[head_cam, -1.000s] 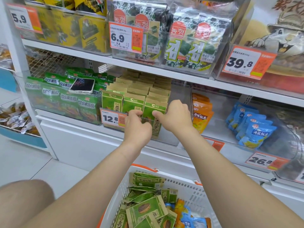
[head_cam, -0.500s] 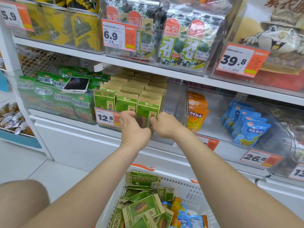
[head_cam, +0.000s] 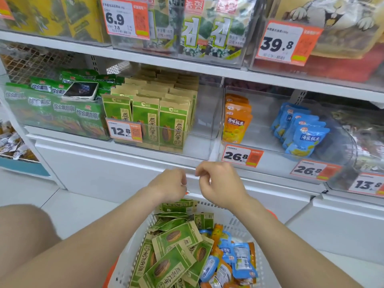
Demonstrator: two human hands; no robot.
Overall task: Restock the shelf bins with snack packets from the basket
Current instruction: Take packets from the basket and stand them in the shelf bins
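Observation:
A white basket (head_cam: 232, 222) in front of me holds several green sunflower-seed packets (head_cam: 174, 242) plus blue and orange packets (head_cam: 228, 258). On the shelf, a clear bin (head_cam: 205, 113) carries upright rows of the same green packets (head_cam: 172, 125), with bare room on its right side. My left hand (head_cam: 169, 187) and my right hand (head_cam: 220, 183) hover side by side between the bin and the basket, fingers loosely curled, holding nothing.
A phone (head_cam: 82, 90) lies on green packets (head_cam: 56, 109) in the left bin. Orange packets (head_cam: 236, 121) and blue packets (head_cam: 301, 132) stand in the bins to the right. Price tags hang on the bin fronts. Seaweed packs (head_cam: 205, 32) fill the shelf above.
Both hands let go of the front green packet in the bin and drew back and down toward the basket. The view moved closer to the shelf.

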